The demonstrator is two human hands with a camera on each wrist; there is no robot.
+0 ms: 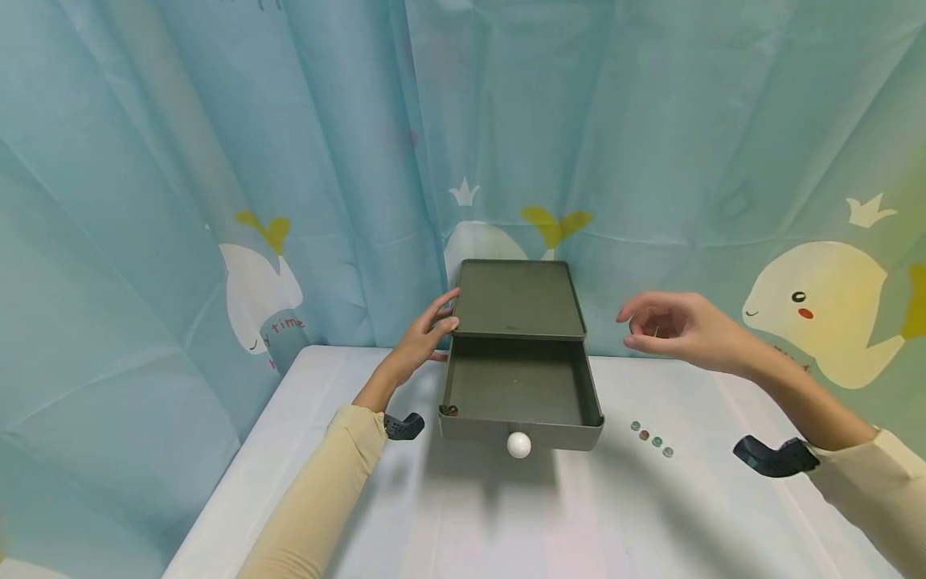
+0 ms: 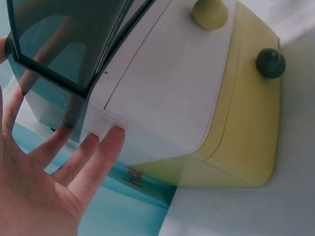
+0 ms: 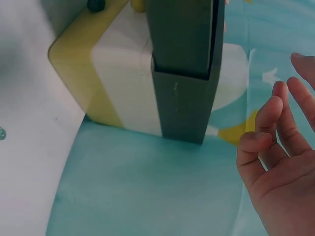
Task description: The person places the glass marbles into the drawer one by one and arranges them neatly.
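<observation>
A stacked drawer unit has a dark green top section (image 1: 517, 297), a white middle section (image 2: 162, 73) and a yellow bottom section (image 2: 246, 113). Its top drawer (image 1: 517, 382) is pulled out and bears a white knob (image 1: 518, 445). Small dark and reddish marbles (image 1: 452, 410) lie in that drawer's front left corner. My left hand (image 1: 419, 342) rests against the unit's left side, fingers extended, fingertips touching the upper sections. To the right of the unit, my right hand (image 1: 673, 326) is raised above the table, fingers loosely bent, holding nothing.
Several small glass marbles (image 1: 656, 441) lie in a slanting row on the white table (image 1: 506, 531), right of the drawer. A blue-green curtain (image 1: 347, 161) with whale prints hangs close behind the unit. A yellow knob (image 2: 210, 14) and a green knob (image 2: 270, 63) jut from the lower drawers.
</observation>
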